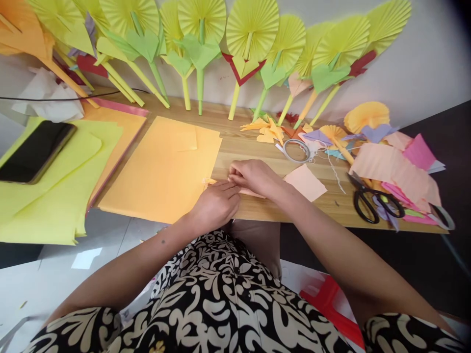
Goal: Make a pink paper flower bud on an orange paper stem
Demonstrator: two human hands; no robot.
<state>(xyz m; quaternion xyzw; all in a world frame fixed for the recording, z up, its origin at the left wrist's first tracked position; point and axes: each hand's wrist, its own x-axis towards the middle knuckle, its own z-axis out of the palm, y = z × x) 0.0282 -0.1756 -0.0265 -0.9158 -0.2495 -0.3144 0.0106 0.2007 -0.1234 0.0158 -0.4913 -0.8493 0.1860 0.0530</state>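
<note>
Patterned shirt (235, 299) is nearest; just right of the orange sheet (158, 166), the left hand (217, 205) and right hand (255, 176) partly cover peach paper (253, 193) (whether clamped, I cannot tell); uneven pressing could crease it crookedly.

A worker wears a black blouse (235, 304) covered in cream scrolling leaf motifs, its short left sleeve (84, 331) and right sleeve (408, 333) cut from the same print. A small golden-yellow detail (157, 347) sits low in view; the left hand (217, 207) and right hand (254, 176) are bare.
</note>
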